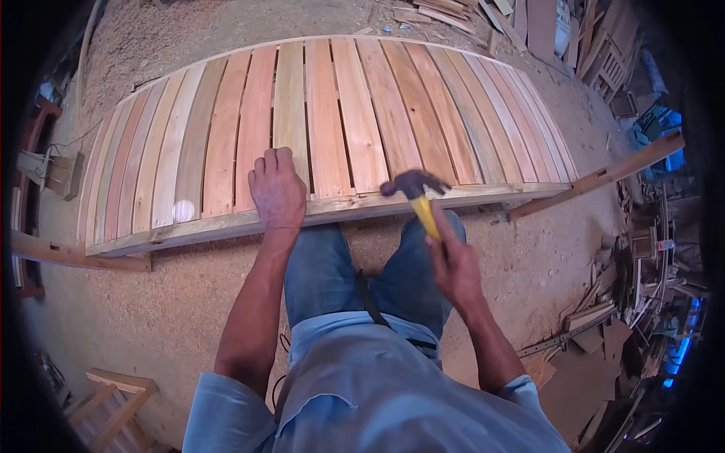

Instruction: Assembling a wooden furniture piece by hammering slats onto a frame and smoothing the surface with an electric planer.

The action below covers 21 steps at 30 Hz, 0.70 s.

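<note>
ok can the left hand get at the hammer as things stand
Probably yes: the left hand is at the near edge of the slatted panel, and nothing visible stands between it and the hammer in the right hand, though it would likely have to shift right.

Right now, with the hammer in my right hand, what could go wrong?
A stray swing of the hammer might catch your left hand, which rests on the slats by the front rail. If the hammer slipped past that rail, it could also strike your right leg, which is close by.
</note>
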### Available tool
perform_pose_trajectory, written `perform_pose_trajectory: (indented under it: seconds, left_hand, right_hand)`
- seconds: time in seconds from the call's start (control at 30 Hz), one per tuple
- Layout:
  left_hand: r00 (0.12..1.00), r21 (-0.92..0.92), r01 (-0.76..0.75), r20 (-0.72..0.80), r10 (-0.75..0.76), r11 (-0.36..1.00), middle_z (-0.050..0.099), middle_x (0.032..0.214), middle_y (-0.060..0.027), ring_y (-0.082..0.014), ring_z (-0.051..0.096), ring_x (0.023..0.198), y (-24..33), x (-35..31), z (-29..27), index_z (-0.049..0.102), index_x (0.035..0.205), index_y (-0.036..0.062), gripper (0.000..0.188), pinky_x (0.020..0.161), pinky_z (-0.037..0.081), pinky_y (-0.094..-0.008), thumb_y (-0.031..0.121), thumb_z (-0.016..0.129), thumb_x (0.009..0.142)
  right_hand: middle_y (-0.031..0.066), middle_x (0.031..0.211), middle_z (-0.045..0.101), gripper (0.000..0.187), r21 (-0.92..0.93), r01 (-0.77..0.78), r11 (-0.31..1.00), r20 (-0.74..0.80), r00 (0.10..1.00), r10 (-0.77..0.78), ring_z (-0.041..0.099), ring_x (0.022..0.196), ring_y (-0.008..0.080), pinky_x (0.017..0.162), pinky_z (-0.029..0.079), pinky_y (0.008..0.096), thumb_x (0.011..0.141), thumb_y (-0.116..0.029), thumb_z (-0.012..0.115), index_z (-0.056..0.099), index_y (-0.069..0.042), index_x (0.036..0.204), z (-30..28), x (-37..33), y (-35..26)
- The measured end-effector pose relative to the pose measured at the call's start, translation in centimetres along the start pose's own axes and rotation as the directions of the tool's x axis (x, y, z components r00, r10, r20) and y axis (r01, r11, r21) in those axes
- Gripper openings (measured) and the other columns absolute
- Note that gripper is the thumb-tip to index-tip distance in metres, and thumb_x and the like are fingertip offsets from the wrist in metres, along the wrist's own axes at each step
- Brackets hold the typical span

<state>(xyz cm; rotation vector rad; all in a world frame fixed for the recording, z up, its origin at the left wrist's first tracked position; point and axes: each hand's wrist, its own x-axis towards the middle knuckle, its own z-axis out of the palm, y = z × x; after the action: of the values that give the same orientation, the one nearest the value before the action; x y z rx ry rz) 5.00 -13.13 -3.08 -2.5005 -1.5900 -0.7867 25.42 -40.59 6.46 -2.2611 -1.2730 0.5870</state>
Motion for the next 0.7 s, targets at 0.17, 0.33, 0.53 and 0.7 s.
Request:
perform_pose_trajectory:
  seconds: [0.17, 0.33, 0.53, 0.7]
  left_hand:
    - [1.0, 0.011, 0.02, -0.013, -0.02, 1.0, 0.066, 0.115, -0.0108, -0.0318, 0.064, 0.104, 0.0, -0.2, -0.4, 0.067, 0.126, 0.009, 0.035, 0.089, 0.052, -0.0464, 0.004, 0.064, 0.091]
    - [0.999, -0.063, 0.018, -0.027, -0.019, 0.998, 0.064, 0.113, -0.014, -0.0332, 0.064, 0.104, 0.1, 0.5, -0.1, 0.066, 0.134, 0.0075, 0.042, 0.091, 0.053, -0.047, 0.003, 0.065, 0.093]
    - [0.999, -0.097, 0.03, -0.021, -0.032, 0.995, 0.063, 0.117, -0.017, -0.0353, 0.064, 0.103, 0.2, 0.4, 0.0, 0.063, 0.142, 0.0041, 0.046, 0.09, 0.054, -0.0477, 0.002, 0.064, 0.097]
    - [0.999, -0.114, 0.044, -0.007, -0.045, 0.993, 0.062, 0.119, -0.0192, -0.0383, 0.066, 0.106, -0.2, -0.3, 0.4, 0.058, 0.147, 0.002, 0.05, 0.092, 0.055, -0.0497, 0.001, 0.062, 0.098]
  right_hand:
    - [0.0181, 0.108, 0.079, 0.068, 0.392, 0.297, 0.871, -0.519, 0.853, -0.057, 0.065, 0.071, 0.0168, 0.064, 0.058, 0.0387, 0.107, -0.006, 0.066, 0.042, -0.013, 0.171, -6.0, 1.7, -6.6]
    - [0.0206, 0.105, 0.078, 0.068, 0.176, 0.426, 0.887, -0.495, 0.818, -0.294, 0.074, 0.076, 0.0258, 0.065, 0.059, 0.0422, 0.108, -0.006, 0.066, 0.041, -0.014, 0.171, -2.0, 1.3, -0.7]
    - [0.0236, 0.101, 0.077, 0.073, -0.07, 0.266, 0.962, -0.086, 0.959, -0.271, 0.075, 0.078, 0.0339, 0.07, 0.059, 0.0452, 0.105, -0.007, 0.069, 0.041, -0.015, 0.172, 2.0, 0.9, 1.5]
    - [0.0194, 0.095, 0.077, 0.07, -0.009, 0.387, 0.922, -0.363, 0.858, -0.364, 0.075, 0.077, 0.0283, 0.07, 0.061, 0.0439, 0.104, -0.006, 0.07, 0.045, -0.013, 0.17, -2.0, 2.3, -5.3]
